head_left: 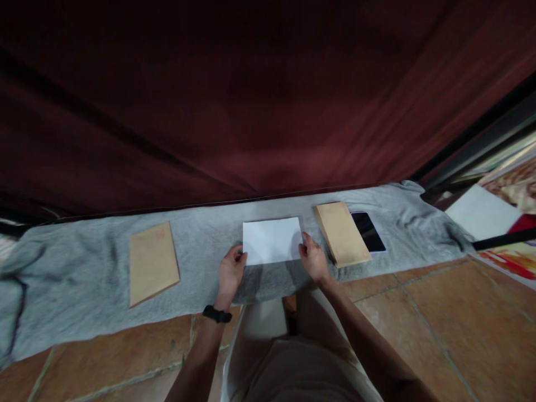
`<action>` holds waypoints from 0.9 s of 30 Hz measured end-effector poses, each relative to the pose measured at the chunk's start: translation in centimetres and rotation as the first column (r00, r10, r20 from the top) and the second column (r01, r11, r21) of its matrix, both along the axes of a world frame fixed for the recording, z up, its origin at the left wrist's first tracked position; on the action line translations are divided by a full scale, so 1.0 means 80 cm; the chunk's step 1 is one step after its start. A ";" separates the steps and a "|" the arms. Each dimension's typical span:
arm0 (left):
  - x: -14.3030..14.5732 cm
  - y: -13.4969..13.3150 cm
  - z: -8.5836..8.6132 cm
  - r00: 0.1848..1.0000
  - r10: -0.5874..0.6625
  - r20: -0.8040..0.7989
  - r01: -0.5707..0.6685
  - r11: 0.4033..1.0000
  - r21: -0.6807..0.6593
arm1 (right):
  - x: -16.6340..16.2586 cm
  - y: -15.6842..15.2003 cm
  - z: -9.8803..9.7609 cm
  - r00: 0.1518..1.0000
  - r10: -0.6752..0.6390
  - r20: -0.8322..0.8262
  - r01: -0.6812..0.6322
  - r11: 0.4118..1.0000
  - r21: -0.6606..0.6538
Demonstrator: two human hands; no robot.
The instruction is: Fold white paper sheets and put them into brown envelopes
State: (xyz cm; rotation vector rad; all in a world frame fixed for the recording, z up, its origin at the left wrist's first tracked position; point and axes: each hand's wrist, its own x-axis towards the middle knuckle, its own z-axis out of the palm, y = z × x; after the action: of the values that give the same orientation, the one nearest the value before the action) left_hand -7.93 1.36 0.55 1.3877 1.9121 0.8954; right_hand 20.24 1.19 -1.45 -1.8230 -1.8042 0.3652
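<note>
A sheet of white paper (pixel 272 241) is held by its two short sides above the grey cloth. My left hand (pixel 232 270) pinches the lower left edge between thumb and fingers, and a black band sits on that wrist. On the opposite edge, my right hand (pixel 313 258) grips the paper the same way. Just right of that hand lies a stack of brown envelopes (pixel 344 234). Farther to the left, another brown envelope (pixel 153 263) with a faint reddish mark near its top rests on the cloth.
A grey cloth (pixel 96 245) covers the long narrow surface. Beside the stack lies a dark-screened phone or tablet (pixel 368 231). A dark red curtain (pixel 268 111) hangs behind. Papers and colourful printed items (pixel 486 212) are at the far right, near a black bar. Tiled floor (pixel 419 324) shows below.
</note>
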 end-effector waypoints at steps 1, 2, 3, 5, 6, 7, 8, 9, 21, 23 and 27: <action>0.001 0.000 0.001 1.000 -0.004 -0.020 0.004 1.000 -0.004 | -0.001 0.000 0.000 1.000 0.006 0.030 -0.006 1.000 0.006; 0.002 0.001 0.002 0.999 -0.008 -0.039 0.007 1.000 -0.009 | -0.002 0.000 0.000 0.998 0.013 0.059 -0.013 1.000 0.012; 0.003 0.001 0.003 0.998 -0.011 -0.058 0.010 1.000 -0.014 | -0.002 -0.001 0.000 0.996 0.018 0.087 -0.019 1.000 0.019; 0.005 0.001 0.004 0.995 -0.007 -0.100 0.004 1.000 -0.027 | -0.003 -0.001 0.000 0.989 0.028 0.143 -0.033 0.999 0.030; 0.006 0.001 0.004 0.993 -0.007 -0.120 0.003 0.999 -0.035 | -0.003 -0.001 0.000 0.985 0.037 0.169 -0.042 0.999 0.031; 0.007 0.000 0.004 0.990 -0.007 -0.138 0.001 0.999 -0.043 | -0.003 -0.001 0.000 0.980 0.045 0.194 -0.051 0.998 0.028; 0.008 0.000 0.004 0.988 -0.007 -0.154 0.000 0.999 -0.050 | -0.003 -0.001 0.000 0.975 0.050 0.215 -0.057 0.998 0.024; 0.009 -0.001 0.005 0.986 -0.009 -0.167 0.000 0.999 -0.053 | -0.004 -0.001 0.000 0.971 0.053 0.234 -0.059 0.998 0.020; 0.024 -0.011 0.019 0.901 -0.040 -0.432 0.023 0.999 -0.045 | -0.008 -0.002 0.006 0.948 0.065 0.310 -0.044 0.996 -0.075; 0.028 -0.014 0.019 0.847 -0.039 -0.530 0.093 0.993 0.075 | -0.009 -0.004 0.009 0.943 0.066 0.327 -0.039 0.995 -0.088; 0.050 -0.016 0.015 0.775 -0.111 -0.622 0.297 0.933 0.203 | -0.013 -0.005 0.017 0.923 0.075 0.378 -0.024 0.990 -0.138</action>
State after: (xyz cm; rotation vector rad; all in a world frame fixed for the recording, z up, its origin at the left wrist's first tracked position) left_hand -3.95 0.09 1.73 2.2352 2.0563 0.6885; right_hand 19.21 0.78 -0.07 -2.0537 -2.1348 0.1536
